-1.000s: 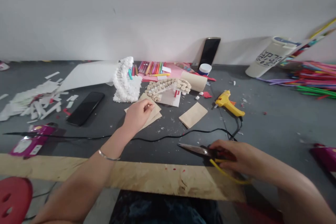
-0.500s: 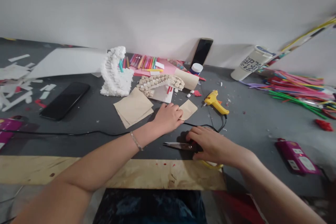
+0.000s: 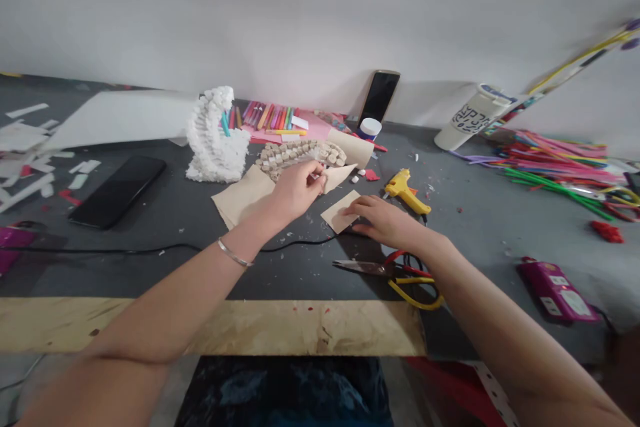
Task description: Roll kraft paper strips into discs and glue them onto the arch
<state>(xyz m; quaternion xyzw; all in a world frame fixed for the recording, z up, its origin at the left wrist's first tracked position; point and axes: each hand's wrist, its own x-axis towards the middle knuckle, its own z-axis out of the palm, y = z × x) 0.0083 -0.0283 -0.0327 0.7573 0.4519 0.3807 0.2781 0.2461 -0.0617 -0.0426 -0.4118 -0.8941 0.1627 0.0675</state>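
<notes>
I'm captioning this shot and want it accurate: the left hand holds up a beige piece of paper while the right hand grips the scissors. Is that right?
Not quite: the right hand isn't gripping the scissors, which lie loose. The head view shows its fingers touching another beige piece. The left hand does hold up a beige piece of paper.

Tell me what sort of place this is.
Probably a craft workspace: there's a yellow glue gun, a pair of scissors with red and yellow handles, and a heap of colourful pipe cleaners on the tabletop.
</notes>
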